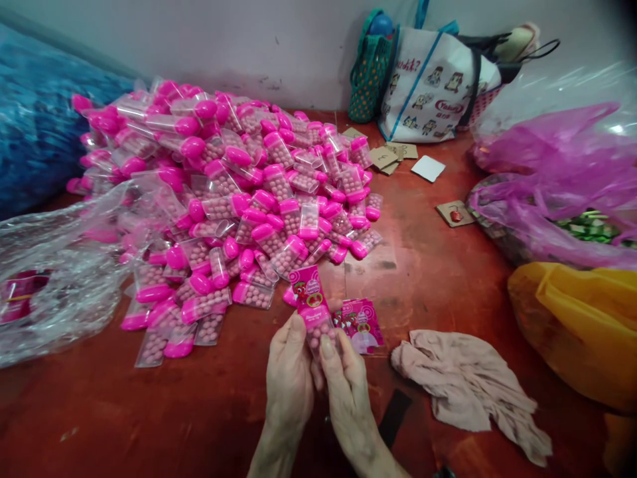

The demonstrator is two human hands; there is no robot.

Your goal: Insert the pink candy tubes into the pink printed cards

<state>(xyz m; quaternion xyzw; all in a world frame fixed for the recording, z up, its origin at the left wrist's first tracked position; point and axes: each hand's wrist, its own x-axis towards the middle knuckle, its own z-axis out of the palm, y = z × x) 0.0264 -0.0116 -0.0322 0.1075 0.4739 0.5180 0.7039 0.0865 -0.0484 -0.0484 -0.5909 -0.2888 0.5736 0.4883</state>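
Between my two hands is a small clear candy box (321, 332) filled with pink balls, with a printed pink label (307, 287) at its upper end. My left hand (290, 365) grips its left side, thumb near the label. On the right side, my right hand (346, 378) pinches the box with its thumb over the front. Just beyond my right fingers, a few more printed labels (361, 322) lie on the red surface. A large heap of similar pink-capped candy boxes (269, 199) spreads beyond my hands, to the left.
A crumpled beige cloth (468, 378) lies at right, near a yellow bag (572, 318) and a pink plastic bag (557, 179). Clear plastic film (64, 265) covers the left. Cardboard pieces (385, 158) and a white tote bag (428, 86) are at the back.
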